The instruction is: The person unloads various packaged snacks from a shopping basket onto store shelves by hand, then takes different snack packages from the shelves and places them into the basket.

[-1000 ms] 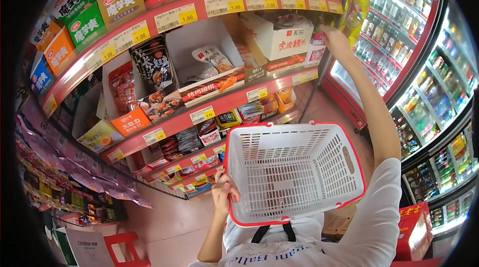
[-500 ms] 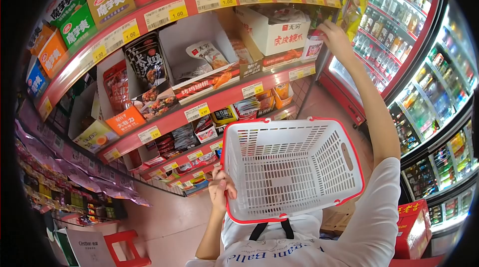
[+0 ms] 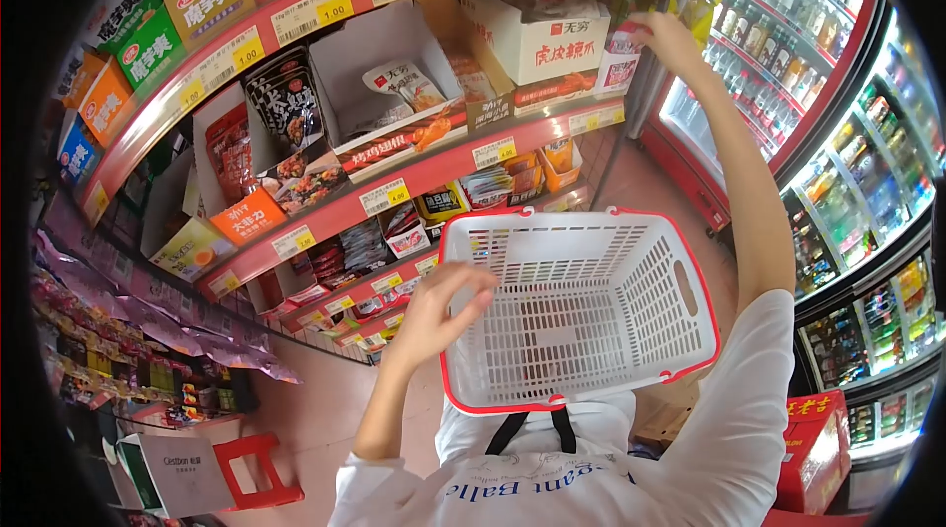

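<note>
A white plastic shopping basket [image 3: 552, 330] with a red rim rests in front of my body, and nothing lies inside it. My left hand [image 3: 443, 315] is raised over the basket's left rim, fingers stretched out and holding nothing. Far out at the right end of the middle shelf, my right hand [image 3: 662, 39] is closed at the edge of a small red snack packet [image 3: 625, 38]. That packet is just above a white and pink display box [image 3: 617, 74]. Beside it stands a white carton [image 3: 552, 44] of packaged snacks.
Shelves with boxed snacks, such as an orange box [image 3: 246, 219] and a black pouch [image 3: 286, 103], curve across the front. Drink fridges [image 3: 778, 44] line the right side. A red carton [image 3: 816, 448] stands at lower right, a red stool [image 3: 258, 471] at lower left.
My left hand has let go of the basket's left rim, opened and risen above it. My right hand has moved up slightly at the red packet. The basket appears slightly higher in view.
</note>
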Tool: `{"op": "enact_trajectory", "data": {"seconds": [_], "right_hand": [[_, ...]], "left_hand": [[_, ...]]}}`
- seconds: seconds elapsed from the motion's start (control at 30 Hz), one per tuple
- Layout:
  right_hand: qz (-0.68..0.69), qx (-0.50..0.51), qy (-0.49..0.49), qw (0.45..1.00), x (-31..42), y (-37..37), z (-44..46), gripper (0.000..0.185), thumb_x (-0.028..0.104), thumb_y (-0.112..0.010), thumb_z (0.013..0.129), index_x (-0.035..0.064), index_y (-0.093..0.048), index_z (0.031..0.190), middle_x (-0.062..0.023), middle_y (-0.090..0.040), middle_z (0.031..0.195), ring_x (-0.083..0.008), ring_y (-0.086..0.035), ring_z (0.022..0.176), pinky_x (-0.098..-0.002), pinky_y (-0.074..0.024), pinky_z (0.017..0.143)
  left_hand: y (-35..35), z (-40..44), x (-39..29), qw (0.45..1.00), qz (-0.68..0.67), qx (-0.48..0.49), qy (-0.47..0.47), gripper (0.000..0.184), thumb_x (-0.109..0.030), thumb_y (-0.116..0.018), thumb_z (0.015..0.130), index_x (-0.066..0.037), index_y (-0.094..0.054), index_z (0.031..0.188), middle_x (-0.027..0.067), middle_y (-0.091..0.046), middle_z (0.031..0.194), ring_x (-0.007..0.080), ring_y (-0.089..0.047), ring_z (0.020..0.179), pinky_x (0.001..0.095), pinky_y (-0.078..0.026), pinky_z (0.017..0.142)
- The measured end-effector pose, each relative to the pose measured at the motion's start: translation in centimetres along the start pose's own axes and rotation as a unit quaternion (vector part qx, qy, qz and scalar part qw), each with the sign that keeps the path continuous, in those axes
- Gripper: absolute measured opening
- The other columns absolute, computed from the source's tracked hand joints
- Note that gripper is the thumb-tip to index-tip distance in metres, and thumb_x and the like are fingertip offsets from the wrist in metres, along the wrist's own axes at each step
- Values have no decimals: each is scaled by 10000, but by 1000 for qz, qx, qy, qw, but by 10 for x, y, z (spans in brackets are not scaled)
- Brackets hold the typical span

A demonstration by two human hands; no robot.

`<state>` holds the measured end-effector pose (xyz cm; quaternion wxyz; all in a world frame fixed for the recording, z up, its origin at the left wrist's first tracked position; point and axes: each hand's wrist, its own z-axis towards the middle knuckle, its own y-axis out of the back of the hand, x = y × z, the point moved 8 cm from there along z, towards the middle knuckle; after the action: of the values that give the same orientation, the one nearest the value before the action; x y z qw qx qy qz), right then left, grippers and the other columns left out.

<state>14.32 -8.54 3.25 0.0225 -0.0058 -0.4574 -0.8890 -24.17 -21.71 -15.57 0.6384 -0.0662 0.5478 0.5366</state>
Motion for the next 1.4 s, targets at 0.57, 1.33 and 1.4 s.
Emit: {"op": "enact_trajectory", "data": {"seconds": [0.57, 1.33, 1.4], "right_hand": [[25, -204, 158, 966, 51, 107, -93, 176, 49, -581, 854, 74, -655, 1012, -61, -647, 1013, -255, -602, 949, -355, -476, 843], [719, 432, -285, 465, 175, -242, -327, 425, 227, -708, 842, 126, -543, 1220, -40, -607, 1175, -179, -567, 1051, -421, -452, 884], [719, 449, -280, 451, 189, -266, -331, 402, 177, -719, 829, 134, -559, 1196, -32, -617, 1154, -173, -559, 1051, -407, -444, 886]], "left_hand": [[-36, 195, -91, 929, 105, -230, -271, 674, -170, -701, 817, -36, -359, 1382, 179, -484, 1334, 335, -452, 1247, 414, -351, 1051], [-128, 50, 119, 870, 123, 438, 189, 513, -377, -749, 731, -28, -639, 1091, 112, -687, 888, 194, -660, 747, 337, -518, 658], [-124, 33, 140, 852, 169, 446, 217, 426, -405, -735, 725, -28, -686, 918, 114, -676, 758, 219, -653, 654, 352, -519, 592]]}}
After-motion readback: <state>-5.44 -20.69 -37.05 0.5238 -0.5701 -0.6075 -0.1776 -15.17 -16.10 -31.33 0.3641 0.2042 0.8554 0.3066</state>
